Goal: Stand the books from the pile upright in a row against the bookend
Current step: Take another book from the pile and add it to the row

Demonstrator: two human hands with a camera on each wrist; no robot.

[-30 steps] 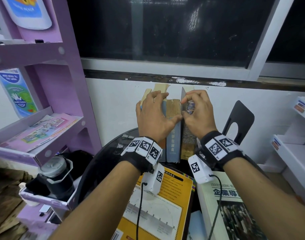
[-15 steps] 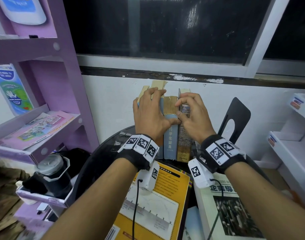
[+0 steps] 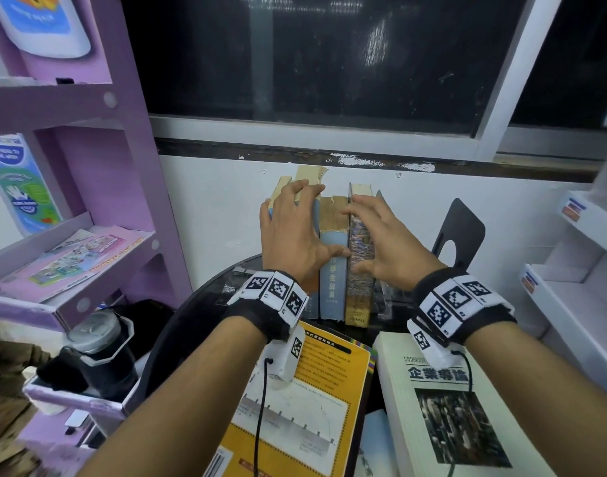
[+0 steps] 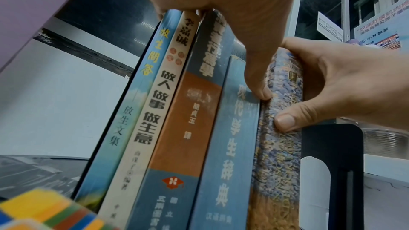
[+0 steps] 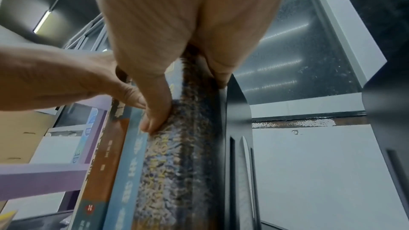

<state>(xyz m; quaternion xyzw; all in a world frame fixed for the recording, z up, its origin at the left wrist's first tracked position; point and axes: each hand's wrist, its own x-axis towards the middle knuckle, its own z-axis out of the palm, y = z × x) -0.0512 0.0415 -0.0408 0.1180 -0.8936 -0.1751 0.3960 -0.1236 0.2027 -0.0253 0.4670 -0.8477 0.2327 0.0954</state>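
Purple shelving (image 3: 98, 187) fills my nine o'clock. At centre, about twelve o'clock on the dark round desk (image 3: 188, 315), five books (image 4: 168, 128) stand spine-out in a row. My left hand (image 3: 291, 232) lies spread over the tops of the left books, fingers fairly straight, thumb (image 4: 258, 83) pressing the blue dictionary (image 3: 333, 270); I judge that keeps the leaning left books from fanning out. My right hand (image 3: 388, 242) grips the mottled book (image 3: 360, 270) at the row's right end, thumb on its spine, fingers curled over its far side, snugging it against a black bookend (image 5: 239, 111) just beside it. A second bookend (image 3: 460, 235) stands apart at two o'clock. Still flat at six o'clock lie the yellow book (image 3: 315, 401) and a white book (image 3: 443, 425), so the pile isn't finished
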